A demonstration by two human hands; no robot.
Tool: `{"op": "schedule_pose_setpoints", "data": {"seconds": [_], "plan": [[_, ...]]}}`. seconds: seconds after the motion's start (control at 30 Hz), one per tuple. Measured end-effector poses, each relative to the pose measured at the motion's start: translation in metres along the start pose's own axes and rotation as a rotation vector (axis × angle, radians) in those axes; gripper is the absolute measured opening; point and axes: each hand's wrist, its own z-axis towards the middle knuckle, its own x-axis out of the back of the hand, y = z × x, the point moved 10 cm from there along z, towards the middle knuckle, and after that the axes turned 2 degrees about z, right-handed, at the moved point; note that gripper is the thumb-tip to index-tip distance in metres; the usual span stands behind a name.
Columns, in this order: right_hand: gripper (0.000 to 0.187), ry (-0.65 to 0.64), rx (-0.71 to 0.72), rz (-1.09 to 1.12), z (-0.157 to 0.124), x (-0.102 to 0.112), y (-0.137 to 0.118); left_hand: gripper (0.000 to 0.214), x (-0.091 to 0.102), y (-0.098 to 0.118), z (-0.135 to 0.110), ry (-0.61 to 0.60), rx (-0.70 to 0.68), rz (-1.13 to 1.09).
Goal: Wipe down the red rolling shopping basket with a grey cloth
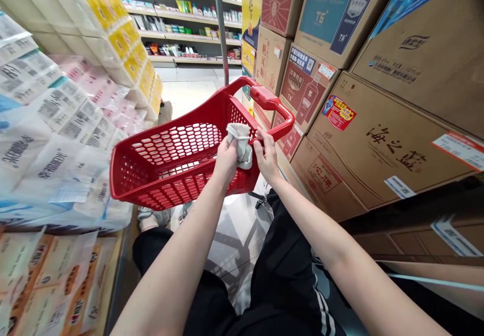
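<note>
My left hand point(226, 160) is closed on a crumpled pale grey cloth point(244, 153), with the thumb on top. The cloth lies against the near side of a red plastic shopping cart point(181, 177), close to its handle end. Just right of the cloth is my right hand point(266, 155), its fingers apart and slightly bent at the cart's rim. Whether its fingertips touch the cloth or only the rim, I cannot tell. Above that hand curves the cart's red handle point(267, 96). The basket has honeycomb-like holes, and no goods show inside it.
Stacked cardboard cartons point(393, 129) line the right side. Packs of tissue paper point(56, 109) are piled on the left, with orange-and-white packs point(53, 280) below. Shelves of small goods point(181, 18) stand beyond the cart. A grey pole point(222, 34) rises behind the basket.
</note>
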Motion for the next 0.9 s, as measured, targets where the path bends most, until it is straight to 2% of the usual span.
{"op": "schedule_pose_setpoints", "data": {"seconds": [0.07, 0.13, 0.2, 0.23, 0.3, 0.37, 0.43, 0.47, 0.53, 0.6, 0.7, 0.77, 0.83, 0.9], "plan": [[0.047, -0.05, 0.009, 0.002, -0.007, -0.015, -0.004, 0.024, -0.013, -0.004, -0.003, -0.004, 0.107, -0.243], [0.043, -0.104, 0.026, -0.01, -0.006, -0.027, -0.009, 0.027, -0.023, -0.001, -0.008, -0.058, 0.156, -0.338], [0.037, -0.101, 0.029, -0.058, 0.004, -0.023, -0.011, 0.038, -0.018, 0.008, -0.011, -0.109, 0.125, -0.319], [0.036, -0.073, 0.028, -0.097, 0.013, -0.014, -0.01, 0.043, -0.008, 0.013, -0.012, -0.115, 0.085, -0.258], [0.037, 0.016, 0.029, -0.198, 0.033, 0.013, -0.005, 0.049, 0.026, 0.022, -0.014, -0.103, -0.011, -0.001], [0.038, 0.089, 0.043, -0.314, 0.05, 0.038, 0.003, 0.05, 0.069, 0.032, -0.017, -0.048, -0.159, 0.446], [0.037, 0.065, 0.068, -0.417, 0.059, 0.044, 0.014, 0.052, 0.102, 0.034, -0.019, -0.047, -0.265, 0.989], [0.037, 0.035, 0.08, -0.459, 0.059, 0.039, 0.018, 0.054, 0.112, 0.029, -0.02, -0.091, -0.29, 1.214], [0.039, -0.027, 0.093, -0.518, 0.05, 0.016, 0.024, 0.056, 0.124, 0.019, -0.02, -0.15, -0.331, 1.542], [0.042, -0.084, 0.095, -0.548, 0.032, -0.02, 0.025, 0.055, 0.126, 0.012, -0.018, -0.168, -0.351, 1.744], [0.047, -0.223, 0.142, -0.55, -0.005, -0.087, 0.016, 0.054, 0.12, 0.009, -0.013, -0.163, -0.362, 1.877], [0.049, -0.345, 0.234, -0.476, -0.03, -0.126, 0.006, 0.05, 0.118, 0.007, -0.01, -0.186, -0.351, 1.902], [0.048, -0.424, 0.305, -0.363, -0.046, -0.145, 0.001, 0.047, 0.121, 0.004, -0.005, -0.226, -0.31, 1.904], [0.043, -0.434, 0.298, -0.26, -0.048, -0.138, 0.008, 0.045, 0.128, 0.002, -0.001, -0.258, -0.261, 1.893]]}}
